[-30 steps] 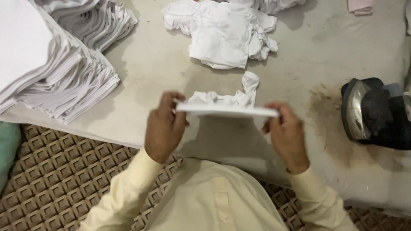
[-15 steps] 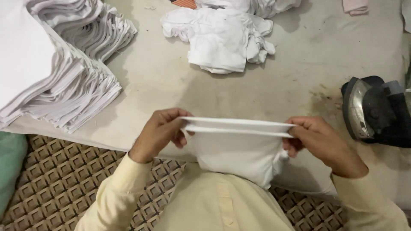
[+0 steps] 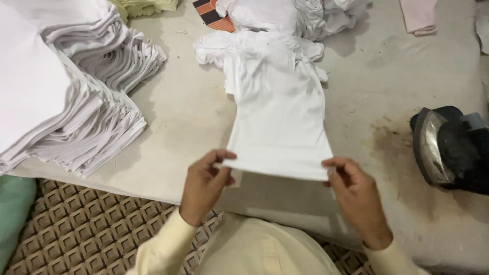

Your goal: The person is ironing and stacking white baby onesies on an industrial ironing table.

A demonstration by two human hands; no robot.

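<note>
- White cotton garment pinched at its near hem by both hands, stretched flat and running away from the body toward the far edge of the tabletop.
- Left hand at the hem's left corner, grip clamped on the cloth, thumb on top, fingers curled beneath.
- Right hand at the hem's right corner, grip likewise closed on the fabric, thumb and fingertips meeting over the edge.
- Hem held just above the near edge of the tabletop; far end of the garment lying on the surface, touching a heap of crumpled white cloth near the far edge.
- Cream long sleeves and shirt front visible at the bottom, close against the near edge.
- Tall stack of folded white garments filling the left side of the tabletop, well apart from the hands.
- Dark electric iron lying on its side by the right edge, metal soleplate facing left, beside a brownish stain on the covering.
- Orange and black card partly under the heap at the far edge; pink cloth toward the far right corner; pale yellow cloth behind the stack.
- Brown patterned floor mat below the near edge on the left, green object at its far left.
</note>
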